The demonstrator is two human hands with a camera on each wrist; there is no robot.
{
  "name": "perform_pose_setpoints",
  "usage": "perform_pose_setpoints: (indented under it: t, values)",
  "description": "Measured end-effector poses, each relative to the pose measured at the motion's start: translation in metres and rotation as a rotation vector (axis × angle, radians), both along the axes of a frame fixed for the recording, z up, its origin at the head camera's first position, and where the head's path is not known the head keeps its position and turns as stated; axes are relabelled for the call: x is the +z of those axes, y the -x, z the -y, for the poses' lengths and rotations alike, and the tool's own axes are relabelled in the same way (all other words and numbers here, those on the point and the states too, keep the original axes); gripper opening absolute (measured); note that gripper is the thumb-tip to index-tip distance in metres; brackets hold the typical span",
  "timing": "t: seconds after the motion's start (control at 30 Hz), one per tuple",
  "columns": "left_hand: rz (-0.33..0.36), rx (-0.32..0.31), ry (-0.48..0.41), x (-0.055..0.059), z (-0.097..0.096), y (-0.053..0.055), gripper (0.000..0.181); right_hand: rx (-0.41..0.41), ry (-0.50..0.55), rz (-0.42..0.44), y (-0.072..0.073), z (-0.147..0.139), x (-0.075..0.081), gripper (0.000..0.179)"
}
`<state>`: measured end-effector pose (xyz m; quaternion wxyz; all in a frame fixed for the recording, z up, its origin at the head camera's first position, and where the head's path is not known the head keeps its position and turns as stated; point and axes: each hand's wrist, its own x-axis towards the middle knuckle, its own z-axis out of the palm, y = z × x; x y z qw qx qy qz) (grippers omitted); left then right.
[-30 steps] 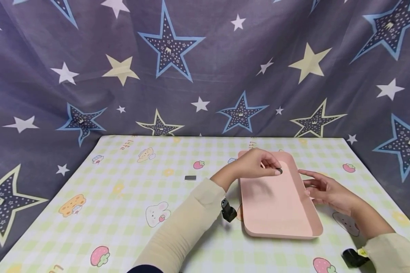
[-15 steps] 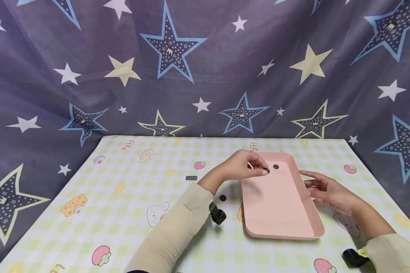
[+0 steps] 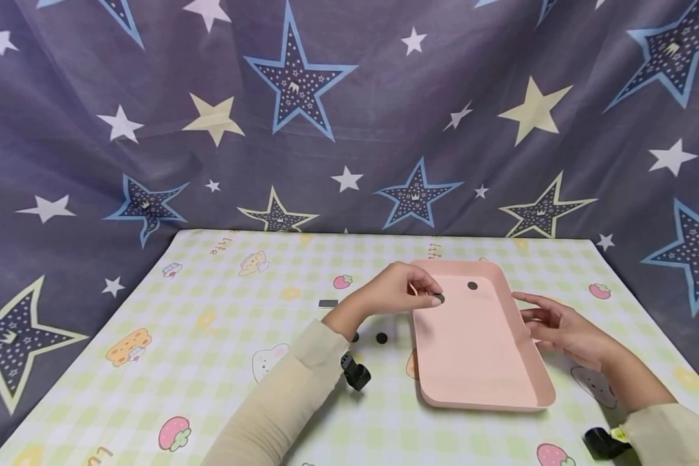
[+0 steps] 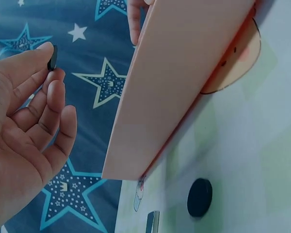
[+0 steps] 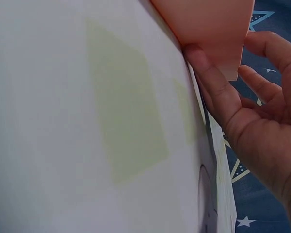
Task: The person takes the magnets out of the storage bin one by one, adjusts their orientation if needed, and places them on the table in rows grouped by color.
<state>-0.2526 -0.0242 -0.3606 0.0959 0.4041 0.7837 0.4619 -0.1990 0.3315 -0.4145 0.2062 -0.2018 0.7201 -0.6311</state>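
Between the thumb and fingertips of my left hand (image 3: 393,289) is pinched a small black disc (image 3: 439,298), over the left rim of the pink tray (image 3: 477,362). The left wrist view shows that disc (image 4: 52,58) edge-on, raised above the tray's rim. Inside the tray, toward its far end, another black disc (image 3: 472,285) lies flat. My right hand (image 3: 571,330) rests against the tray's right outer wall, fingers loosely spread. In the right wrist view its thumb (image 5: 200,57) touches the wall low down, close to the tablecloth.
Left of the tray, a black disc (image 3: 381,338) lies on the checked tablecloth (image 3: 221,401). A second disc (image 3: 356,337) is partly hidden by my left wrist. Farther back sits a small dark rectangular piece (image 3: 329,303). A star-patterned curtain (image 3: 349,116) hangs behind the table.
My left hand has moved left across the tray with a disc in its fingers. The disc in the tray and those on the cloth have come into view. My right hand stays put.
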Motion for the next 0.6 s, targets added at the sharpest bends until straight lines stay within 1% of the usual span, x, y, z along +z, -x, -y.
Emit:
perform_pose_setpoints:
  t: [0.23,0.6]
  values:
    - [0.004,0.026,0.002,-0.001,0.011,-0.004,0.011,-0.001,0.001,0.002,0.0,0.0,0.0,0.059]
    - [-0.052,0.051,0.002,-0.001,0.033,-0.01,0.011,0.003,0.007,0.0,0.0,0.0,0.0,0.059]
